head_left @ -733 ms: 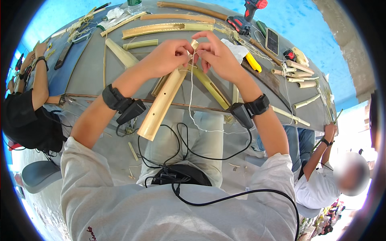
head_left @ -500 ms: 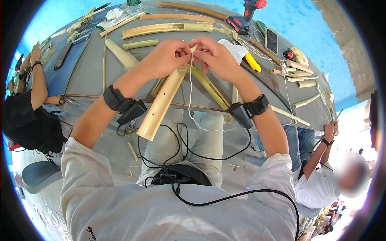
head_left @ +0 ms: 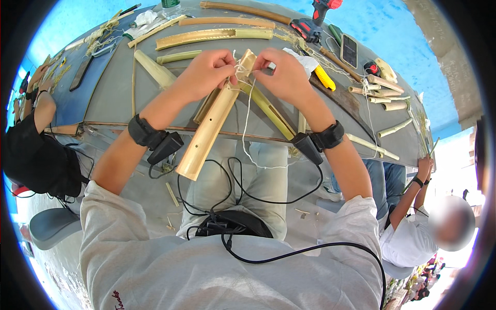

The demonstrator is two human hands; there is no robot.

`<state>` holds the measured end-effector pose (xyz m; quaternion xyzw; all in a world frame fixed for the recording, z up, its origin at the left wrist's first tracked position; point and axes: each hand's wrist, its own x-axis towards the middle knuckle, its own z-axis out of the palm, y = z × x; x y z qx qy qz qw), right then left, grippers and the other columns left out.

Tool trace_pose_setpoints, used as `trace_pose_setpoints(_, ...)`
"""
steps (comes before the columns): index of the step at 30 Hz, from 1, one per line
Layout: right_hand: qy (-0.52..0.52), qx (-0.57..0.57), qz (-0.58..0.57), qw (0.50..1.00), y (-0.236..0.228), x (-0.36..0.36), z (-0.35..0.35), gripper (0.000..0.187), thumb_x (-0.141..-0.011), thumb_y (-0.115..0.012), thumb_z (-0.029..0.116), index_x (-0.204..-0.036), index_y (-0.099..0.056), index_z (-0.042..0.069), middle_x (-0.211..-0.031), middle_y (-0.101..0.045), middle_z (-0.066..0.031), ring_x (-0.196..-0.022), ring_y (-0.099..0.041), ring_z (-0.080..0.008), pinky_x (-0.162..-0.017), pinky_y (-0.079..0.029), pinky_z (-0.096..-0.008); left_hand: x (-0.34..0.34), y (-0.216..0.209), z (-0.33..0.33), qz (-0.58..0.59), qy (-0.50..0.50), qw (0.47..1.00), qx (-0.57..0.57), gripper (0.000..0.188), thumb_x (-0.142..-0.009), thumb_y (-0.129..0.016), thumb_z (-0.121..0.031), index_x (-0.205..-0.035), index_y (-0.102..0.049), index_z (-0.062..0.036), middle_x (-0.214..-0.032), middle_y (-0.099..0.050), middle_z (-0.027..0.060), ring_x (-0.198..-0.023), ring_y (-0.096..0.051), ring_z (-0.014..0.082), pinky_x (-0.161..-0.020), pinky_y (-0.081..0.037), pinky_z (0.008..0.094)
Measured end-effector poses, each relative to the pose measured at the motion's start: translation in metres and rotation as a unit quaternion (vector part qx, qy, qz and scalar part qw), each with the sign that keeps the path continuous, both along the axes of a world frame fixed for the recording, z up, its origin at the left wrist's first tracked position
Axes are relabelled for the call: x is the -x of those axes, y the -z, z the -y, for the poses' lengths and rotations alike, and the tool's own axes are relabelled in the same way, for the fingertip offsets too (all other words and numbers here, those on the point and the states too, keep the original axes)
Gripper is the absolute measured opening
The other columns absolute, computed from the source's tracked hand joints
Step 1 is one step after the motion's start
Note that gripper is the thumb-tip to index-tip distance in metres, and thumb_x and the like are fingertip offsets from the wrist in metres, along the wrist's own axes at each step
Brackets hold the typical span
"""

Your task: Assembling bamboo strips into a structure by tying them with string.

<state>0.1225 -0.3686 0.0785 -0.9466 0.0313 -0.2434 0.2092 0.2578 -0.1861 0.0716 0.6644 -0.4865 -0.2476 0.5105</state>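
Observation:
A split bamboo piece (head_left: pixel 214 121) with small holes slants from the table past its front edge over my lap. White string (head_left: pixel 244 124) is wound around it near its upper end, where it crosses a green slotted bamboo piece (head_left: pixel 268 112). On the left of the crossing, my left hand (head_left: pixel 213 75) is closed in a pinch on a string end. Opposite it, my right hand (head_left: pixel 285 77) pinches the other length, which hangs in a loop below the table edge. The exact knot is too small to make out.
Several bamboo lengths (head_left: pixel 214 37) lie at the back of the table. A cordless drill (head_left: pixel 312 26), phone (head_left: pixel 349 51) and yellow-handled tool (head_left: pixel 325 79) are at the back right. Black cables (head_left: pixel 305 248) cross my lap. Co-workers sit on both sides.
My hands have drawn apart from the upper end of the bamboo, pulling the string to either side. That end and the string around it now show between them.

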Motion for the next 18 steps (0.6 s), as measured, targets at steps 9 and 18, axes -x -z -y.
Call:
trace_pose_setpoints(9,-0.081,0.043,0.077,0.993,-0.004,-0.002,-0.023,0.017,-0.08,-0.072,0.012,-0.097,-0.066,0.009,-0.087,-0.066,-0.0046,-0.083,-0.066,-0.0207,-0.072,-0.051,-0.0335,-0.004,0.003,0.001,-0.091,0.005,0.996,0.018,0.008,-0.093,-0.056,-0.014,-0.091,-0.057,-0.0056,-0.08,-0.068,0.0057,-0.064,-0.055,0.0081,-0.063,-0.043,0.024)
trace_pose_setpoints(18,-0.075,-0.092,0.034,0.992,-0.001,-0.01,-0.025,0.012,-0.084,-0.072,0.012,-0.095,-0.07,0.006,-0.086,-0.074,-0.0045,-0.078,-0.07,-0.02,-0.075,-0.053,-0.0315,-0.005,0.006,-0.001,-0.101,0.03,0.994,0.025,0.01,-0.093,-0.056,-0.015,-0.099,-0.053,-0.0069,-0.083,-0.067,0.005,-0.068,-0.056,0.0089,-0.065,-0.044,0.0239)
